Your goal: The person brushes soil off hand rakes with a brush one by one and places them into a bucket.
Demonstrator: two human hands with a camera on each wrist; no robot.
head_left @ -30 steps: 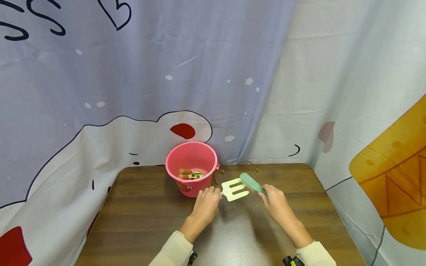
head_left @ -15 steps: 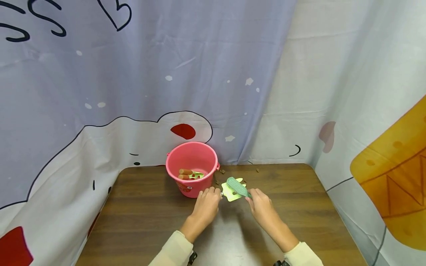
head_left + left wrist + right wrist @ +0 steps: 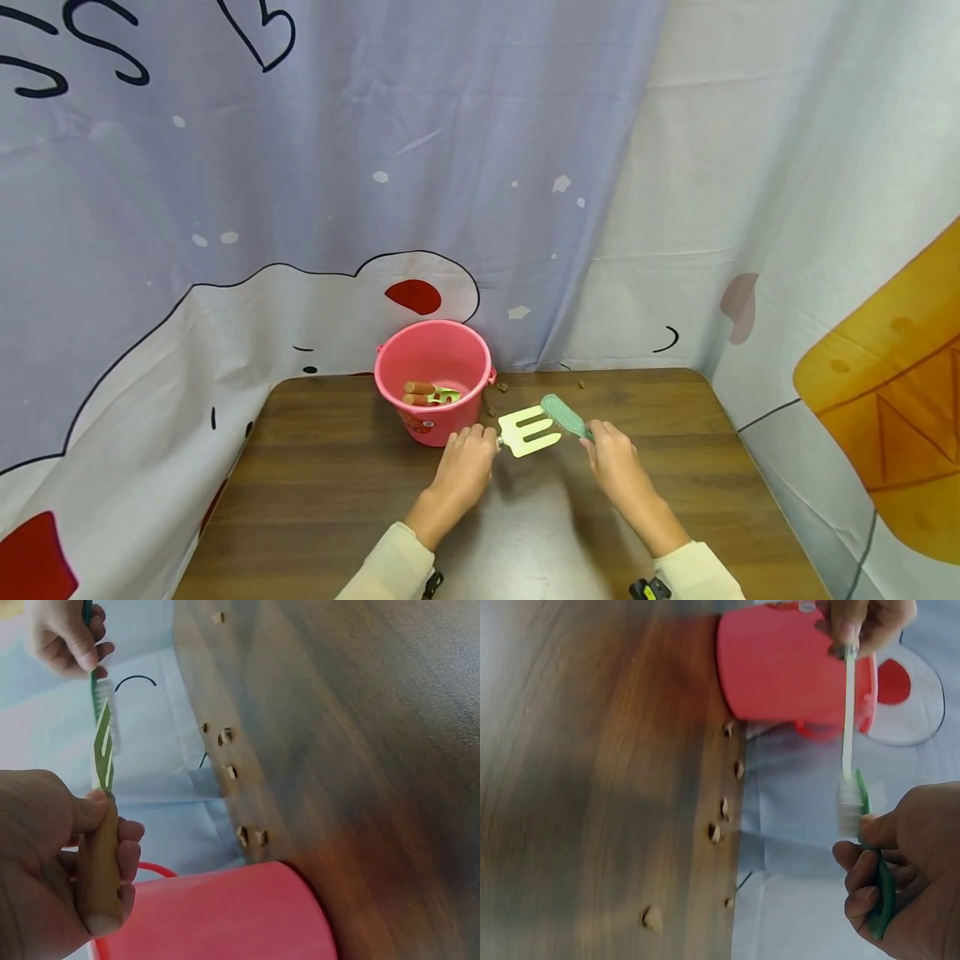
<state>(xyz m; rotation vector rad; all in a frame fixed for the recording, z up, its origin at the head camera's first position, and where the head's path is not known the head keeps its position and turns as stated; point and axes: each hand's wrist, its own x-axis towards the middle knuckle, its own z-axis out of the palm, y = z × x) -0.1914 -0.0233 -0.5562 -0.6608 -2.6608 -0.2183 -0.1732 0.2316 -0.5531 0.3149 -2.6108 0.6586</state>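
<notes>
My left hand [image 3: 467, 462] grips the wooden handle [image 3: 99, 874] of a small garden fork whose pale yellow-green tines [image 3: 528, 430] point right, held above the table. My right hand [image 3: 617, 457] holds a green brush [image 3: 564, 414] by its handle, fingers curled round it in the right wrist view. The white bristles [image 3: 849, 806] face the fork and meet the tine ends. Just left of the fork stands a pink bucket [image 3: 465, 421]. Inside it lie tools with wooden handles [image 3: 420, 388] and yellow-green heads.
Several small brown crumbs [image 3: 714, 832] lie on the wooden table [image 3: 315, 500], near its back edge and right of the bucket. A printed curtain [image 3: 450, 167] hangs directly behind the table and along its sides.
The right hand swept the brush left over the fork's tines, then back right to the tine ends. The left hand and fork stayed nearly in place.
</notes>
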